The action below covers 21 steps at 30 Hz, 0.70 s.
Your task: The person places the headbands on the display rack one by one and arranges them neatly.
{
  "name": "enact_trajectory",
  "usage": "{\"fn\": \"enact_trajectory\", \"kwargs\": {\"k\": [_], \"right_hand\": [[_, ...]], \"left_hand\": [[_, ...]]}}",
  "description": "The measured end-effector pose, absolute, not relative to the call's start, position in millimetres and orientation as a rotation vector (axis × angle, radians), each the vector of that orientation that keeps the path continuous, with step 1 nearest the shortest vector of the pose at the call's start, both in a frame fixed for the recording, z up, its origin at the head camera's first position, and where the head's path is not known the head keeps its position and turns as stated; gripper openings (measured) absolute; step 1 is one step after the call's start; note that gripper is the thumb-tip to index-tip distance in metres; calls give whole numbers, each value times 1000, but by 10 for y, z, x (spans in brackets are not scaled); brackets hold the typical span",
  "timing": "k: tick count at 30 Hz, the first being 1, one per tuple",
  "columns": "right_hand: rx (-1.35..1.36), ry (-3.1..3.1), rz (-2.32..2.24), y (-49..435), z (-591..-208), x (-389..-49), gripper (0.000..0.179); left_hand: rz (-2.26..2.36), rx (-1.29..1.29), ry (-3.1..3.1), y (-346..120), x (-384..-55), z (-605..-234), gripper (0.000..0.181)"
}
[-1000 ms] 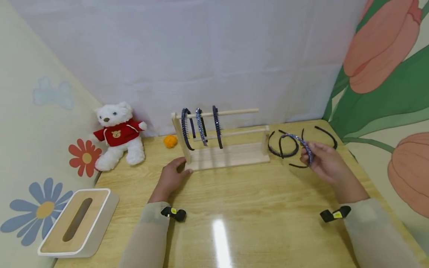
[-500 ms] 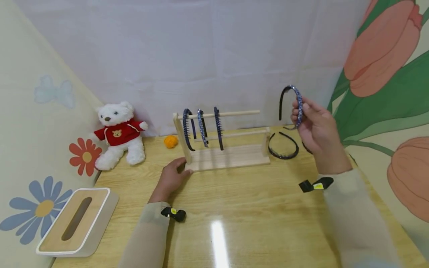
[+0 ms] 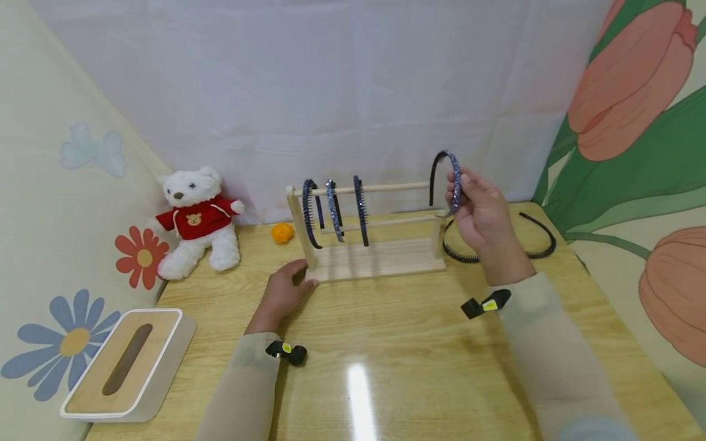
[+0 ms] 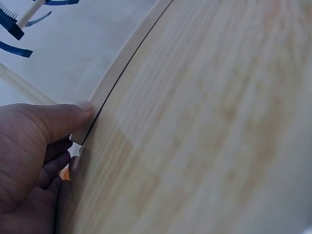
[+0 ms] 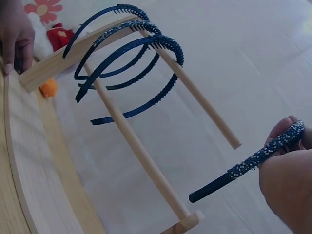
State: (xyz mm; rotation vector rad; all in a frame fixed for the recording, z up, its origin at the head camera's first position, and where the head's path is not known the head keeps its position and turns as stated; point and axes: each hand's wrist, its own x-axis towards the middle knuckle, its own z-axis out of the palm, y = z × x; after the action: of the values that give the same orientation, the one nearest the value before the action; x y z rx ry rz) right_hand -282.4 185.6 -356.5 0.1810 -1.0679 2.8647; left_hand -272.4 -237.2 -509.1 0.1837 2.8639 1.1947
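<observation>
A glittery blue headband (image 3: pixel 456 177) is pinched in my right hand (image 3: pixel 483 214), upright beside the free end of the rack's top rod (image 3: pixel 397 186). In the right wrist view, the headband's dark tip (image 5: pixel 209 189) is apart from that rod's end (image 5: pixel 236 145). My left hand (image 3: pixel 282 295) grips the left end of the wooden rack's base (image 3: pixel 380 258), its thumb on the base edge (image 4: pixel 100 100) in the left wrist view. Three headbands hang on the top rod: a dark toothed one (image 3: pixel 309 214), a sparkly one (image 3: pixel 333 211) and another dark one (image 3: pixel 361 211).
Dark headbands (image 3: pixel 543 253) lie on the table right of the rack, partly hidden by my right hand. A white teddy bear (image 3: pixel 195 214) in a red hoodie sits at the left back, near an orange pompom (image 3: pixel 282 233). A tissue box (image 3: pixel 129 361) stands front left.
My right hand has lifted the glittery headband off the table, then carried it left to the top rod's free end. My left hand has stayed at the rack's base.
</observation>
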Motion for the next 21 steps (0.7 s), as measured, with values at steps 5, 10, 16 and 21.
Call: {"fn": "enact_trajectory", "kwargs": {"k": [5, 10, 16, 21], "right_hand": [[109, -1091, 2874, 1796, -3702, -2865, 24], [38, -1122, 2838, 1688, -3815, -2866, 27], [-21, -1254, 2779, 1477, -3860, -2868, 23], [-9, -1320, 2724, 1216, -3873, -2875, 19]], "left_hand": [[1188, 190, 2873, -2364, -2726, -5086, 55], [1181, 192, 2870, -2369, -2729, -5077, 55], [1161, 176, 2868, -2379, -2738, -5081, 56], [1136, 167, 2870, -2384, -2740, -5097, 57]]}}
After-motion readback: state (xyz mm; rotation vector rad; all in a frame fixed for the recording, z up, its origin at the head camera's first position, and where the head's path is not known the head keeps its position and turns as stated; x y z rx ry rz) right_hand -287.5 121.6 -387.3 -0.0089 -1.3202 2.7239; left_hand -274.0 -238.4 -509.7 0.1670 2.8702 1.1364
